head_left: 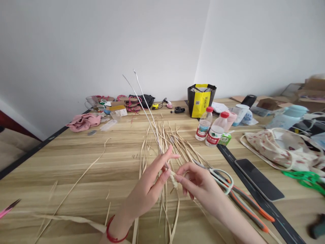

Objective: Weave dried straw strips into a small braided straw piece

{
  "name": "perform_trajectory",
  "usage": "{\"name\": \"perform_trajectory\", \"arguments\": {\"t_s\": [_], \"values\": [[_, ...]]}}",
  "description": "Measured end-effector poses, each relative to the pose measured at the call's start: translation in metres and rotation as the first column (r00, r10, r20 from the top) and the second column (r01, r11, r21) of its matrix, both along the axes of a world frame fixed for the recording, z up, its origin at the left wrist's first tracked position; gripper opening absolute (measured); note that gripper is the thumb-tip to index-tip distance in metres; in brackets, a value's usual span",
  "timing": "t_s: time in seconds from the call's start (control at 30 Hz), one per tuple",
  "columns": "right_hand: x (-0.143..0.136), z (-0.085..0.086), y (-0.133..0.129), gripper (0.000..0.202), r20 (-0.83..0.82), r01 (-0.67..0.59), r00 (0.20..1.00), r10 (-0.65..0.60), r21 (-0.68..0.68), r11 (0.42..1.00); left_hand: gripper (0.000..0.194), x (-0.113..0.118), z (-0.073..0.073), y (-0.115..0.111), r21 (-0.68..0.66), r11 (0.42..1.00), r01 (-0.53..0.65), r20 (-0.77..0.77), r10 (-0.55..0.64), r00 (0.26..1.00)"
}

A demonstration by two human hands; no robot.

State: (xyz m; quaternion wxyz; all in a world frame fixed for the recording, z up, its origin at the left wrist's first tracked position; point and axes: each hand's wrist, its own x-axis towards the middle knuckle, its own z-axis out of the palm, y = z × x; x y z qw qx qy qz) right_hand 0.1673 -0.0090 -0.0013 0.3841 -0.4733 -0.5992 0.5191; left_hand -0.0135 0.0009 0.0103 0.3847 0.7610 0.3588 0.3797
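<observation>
My left hand [148, 186], with a red cord at its wrist, pinches two thin metal wires [149, 117] between thumb and fingers. The wires rise at a slant toward the wall, and one has a bent tip. Pale raffia is wrapped round their lower end [174, 181], just below my left fingertips. With thumb and forefinger closed, my right hand [199, 181] grips a raffia strip close to that wrapped part. Long loose raffia strips [182, 147] fan out on the table beneath and beyond both hands.
Right of my hands lie scissors [223, 181], orange-grey pliers [250, 206] and a phone [259, 179]. Two water bottles [215, 130] and a yellow-black bag [201, 101] stand farther back. A pink cloth [83, 122] is at the far left; a single strip [81, 178] lies nearer.
</observation>
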Motion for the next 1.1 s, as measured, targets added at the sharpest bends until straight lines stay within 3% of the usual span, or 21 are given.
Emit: {"name": "perform_trajectory", "arguments": {"t_s": [0.17,0.33,0.53,0.73,0.93,1.1], "values": [[0.001,-0.005,0.004,0.033,-0.047,-0.011,0.999,0.01,-0.014,1.0,0.068,-0.001,0.001,0.001,0.013,0.999,0.035,-0.042,-0.034,0.999],[0.003,-0.006,0.006,0.026,0.003,0.009,1.0,-0.009,0.114,0.993,0.07,-0.001,-0.002,0.002,0.006,0.999,0.037,-0.065,-0.037,0.997],[0.004,-0.001,0.006,0.028,-0.113,-0.076,0.991,0.078,0.015,0.997,0.074,0.0,-0.002,0.004,0.004,0.996,0.09,-0.099,-0.09,0.991],[0.004,0.005,0.008,0.027,-0.284,-0.085,0.956,0.076,-0.02,0.996,0.079,0.013,-0.012,0.004,-0.006,0.989,0.148,-0.054,-0.148,0.987],[0.009,0.003,0.011,0.028,-0.214,-0.006,0.977,0.005,-0.003,1.0,0.073,0.015,-0.015,0.003,-0.078,0.992,0.096,0.042,-0.093,0.995],[0.011,0.001,0.013,0.028,-0.155,-0.025,0.988,0.029,0.025,0.999,0.069,0.009,-0.012,0.003,-0.066,0.996,0.054,0.13,-0.045,0.99]]}}
